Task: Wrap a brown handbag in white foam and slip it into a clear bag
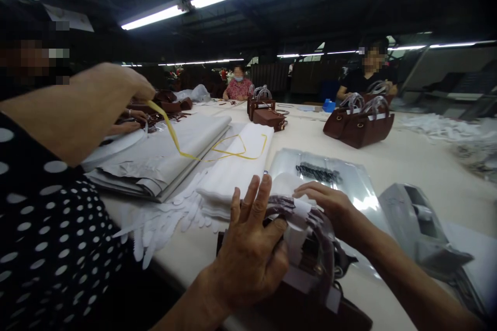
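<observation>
A brown handbag (pixel 310 300) stands at the table's near edge, its handles (pixel 310 217) covered in clear plastic and white tissue wrap (pixel 297 227). My left hand (pixel 252 248) grips the near side of the wrapped handles, fingers closed around the tissue. My right hand (pixel 330 207) presses on the far side of the same handles, fingers bent over the wrap. Right beyond the hands lies a stack of white tissue sheets (pixel 236 165).
A co-worker's arm (pixel 77 114) in a dotted top reaches across at left, pulling a yellow strap (pixel 174 139) over stacked grey paper (pixel 171 155). A tape dispenser (pixel 423 227) and a clear bag (pixel 330 176) lie right. More brown handbags (pixel 361 124) and seated people are farther off.
</observation>
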`<state>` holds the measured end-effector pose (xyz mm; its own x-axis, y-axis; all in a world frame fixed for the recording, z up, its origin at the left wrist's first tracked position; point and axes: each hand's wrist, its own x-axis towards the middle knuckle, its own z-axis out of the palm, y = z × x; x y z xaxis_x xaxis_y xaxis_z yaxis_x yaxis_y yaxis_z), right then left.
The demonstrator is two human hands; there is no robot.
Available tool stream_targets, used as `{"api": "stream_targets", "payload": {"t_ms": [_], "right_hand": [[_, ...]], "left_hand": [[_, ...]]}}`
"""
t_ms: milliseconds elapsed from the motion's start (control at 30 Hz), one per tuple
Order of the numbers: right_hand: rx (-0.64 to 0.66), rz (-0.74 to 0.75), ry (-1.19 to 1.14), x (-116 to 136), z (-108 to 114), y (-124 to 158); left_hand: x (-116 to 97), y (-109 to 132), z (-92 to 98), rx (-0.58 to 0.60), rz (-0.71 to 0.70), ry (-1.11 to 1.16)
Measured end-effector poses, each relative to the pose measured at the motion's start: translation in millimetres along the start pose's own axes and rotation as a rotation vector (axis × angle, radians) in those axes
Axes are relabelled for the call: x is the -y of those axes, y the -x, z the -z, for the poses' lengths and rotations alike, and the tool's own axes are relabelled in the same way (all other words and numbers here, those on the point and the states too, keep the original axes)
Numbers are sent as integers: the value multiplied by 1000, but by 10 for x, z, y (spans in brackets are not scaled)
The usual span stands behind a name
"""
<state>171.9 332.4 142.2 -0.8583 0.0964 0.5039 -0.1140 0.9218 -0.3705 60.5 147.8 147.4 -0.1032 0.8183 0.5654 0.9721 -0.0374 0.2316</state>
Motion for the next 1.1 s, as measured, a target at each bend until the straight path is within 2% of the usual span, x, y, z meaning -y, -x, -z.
{"api": "stream_targets", "payload": {"t_ms": [67,167,300,400,500,600,800,900,1000,1100], "right_hand": [[-17,37,-33,-44,4,14],[-22,102,-128,-83,38,29],[26,64,-190,-77,78,4],[7,-91,-151,-73,62,-45],[0,-146,-162,-84,46,-64],[43,-34,-176,-64,66,-52],[145,139,-116,26,72,-87],[68,127,-127,-12,17,-91],[-57,53,-173,-53,-25,-70],[-39,34,-232,-44,-48,-79]], "left_hand": [[33,-23,33,2,-13,2],[30,-15,-6,-67,-21,-10],[-54,5,-100,-162,97,-101],[-97,-27,-91,-107,129,-83],[-55,-56,-23,20,9,44],[31,-42,22,83,-47,171],[99,23,3,19,27,277],[68,17,-22,-11,67,186],[-16,-16,-99,-84,197,-31],[-127,-76,-217,-137,299,-216]]}}
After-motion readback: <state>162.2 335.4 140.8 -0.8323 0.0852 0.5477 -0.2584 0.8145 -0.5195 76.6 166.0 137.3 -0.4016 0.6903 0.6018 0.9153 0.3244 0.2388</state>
